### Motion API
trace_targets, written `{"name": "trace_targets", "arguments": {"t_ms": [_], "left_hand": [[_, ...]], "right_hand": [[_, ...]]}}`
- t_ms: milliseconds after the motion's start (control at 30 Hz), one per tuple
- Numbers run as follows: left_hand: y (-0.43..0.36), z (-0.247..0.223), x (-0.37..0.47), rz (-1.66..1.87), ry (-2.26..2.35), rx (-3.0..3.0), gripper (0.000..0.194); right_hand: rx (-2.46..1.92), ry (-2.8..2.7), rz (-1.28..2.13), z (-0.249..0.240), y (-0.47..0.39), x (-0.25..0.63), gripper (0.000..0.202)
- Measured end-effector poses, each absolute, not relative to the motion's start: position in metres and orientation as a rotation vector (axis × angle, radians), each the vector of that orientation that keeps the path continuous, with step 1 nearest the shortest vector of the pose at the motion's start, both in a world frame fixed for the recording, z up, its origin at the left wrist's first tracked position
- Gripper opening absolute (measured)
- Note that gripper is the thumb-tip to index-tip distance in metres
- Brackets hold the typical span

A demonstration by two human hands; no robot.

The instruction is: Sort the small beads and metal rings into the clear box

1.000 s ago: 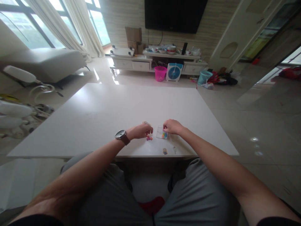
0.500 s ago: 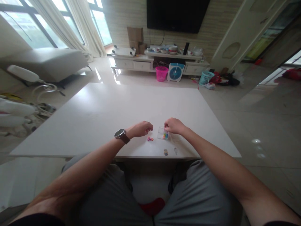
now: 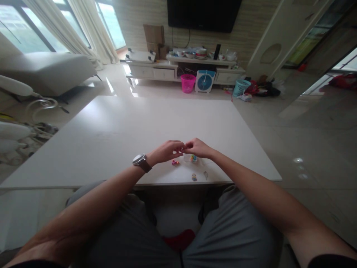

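Observation:
My left hand (image 3: 170, 150), a watch on its wrist, has its fingers curled and meets my right hand (image 3: 198, 148) above a small clear plastic box (image 3: 186, 158). My right fingers are pinched together against the left fingertips. Whatever is between them is too small to make out. Several green, blue and orange beads (image 3: 193, 158) lie in the box's right part. Just below my left hand, a little heap of pink and orange beads (image 3: 174, 162) rests on the white table (image 3: 156, 119). Nearer me are a yellow-and-blue cartoon charm (image 3: 194, 177) and a small greyish clear piece (image 3: 205, 175).
The table's front edge (image 3: 167, 183) runs just above my knees. Across the floor stand a pink basket (image 3: 187, 84), a blue-and-white box fan (image 3: 205, 81) and a light blue basket (image 3: 241, 88), before a low cabinet (image 3: 164, 73) with dishes on it.
My right hand has moved left from the box's far right corner to meet my left hand. My left hand has stayed close to the loose beads. The view has shifted slightly.

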State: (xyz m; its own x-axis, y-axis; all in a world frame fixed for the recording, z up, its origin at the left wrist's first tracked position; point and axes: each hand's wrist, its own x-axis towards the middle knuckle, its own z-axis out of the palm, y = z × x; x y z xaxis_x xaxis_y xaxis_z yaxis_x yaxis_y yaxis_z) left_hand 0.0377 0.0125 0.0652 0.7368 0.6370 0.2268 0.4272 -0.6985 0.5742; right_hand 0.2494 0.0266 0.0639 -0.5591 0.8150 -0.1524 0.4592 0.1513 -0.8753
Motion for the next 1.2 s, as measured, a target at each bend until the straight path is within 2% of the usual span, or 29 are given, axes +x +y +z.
{"name": "trace_targets", "arguments": {"t_ms": [400, 633, 733, 933, 1200], "left_hand": [[0.013, 0.061, 0.038, 0.579, 0.857, 2.48, 0.012], [0.019, 0.051, 0.036, 0.457, 0.888, 2.497, 0.02], [0.021, 0.046, 0.035, 0.379, 0.903, 2.548, 0.019], [0.021, 0.034, 0.037, 0.283, 0.943, 2.642, 0.014], [0.02, 0.032, 0.039, 0.241, 0.966, 2.581, 0.017]], "right_hand": [[-1.216, -2.161, 1.267, 0.053, 0.03, 0.249, 0.029], [-1.332, -2.407, 0.756, 0.062, 0.026, 0.251, 0.022], [-1.369, -2.469, 0.64, 0.067, 0.024, 0.253, 0.02], [-1.426, -2.536, 0.567, 0.075, 0.022, 0.251, 0.02], [-1.419, -2.531, 0.548, 0.076, 0.021, 0.253, 0.02]]}}
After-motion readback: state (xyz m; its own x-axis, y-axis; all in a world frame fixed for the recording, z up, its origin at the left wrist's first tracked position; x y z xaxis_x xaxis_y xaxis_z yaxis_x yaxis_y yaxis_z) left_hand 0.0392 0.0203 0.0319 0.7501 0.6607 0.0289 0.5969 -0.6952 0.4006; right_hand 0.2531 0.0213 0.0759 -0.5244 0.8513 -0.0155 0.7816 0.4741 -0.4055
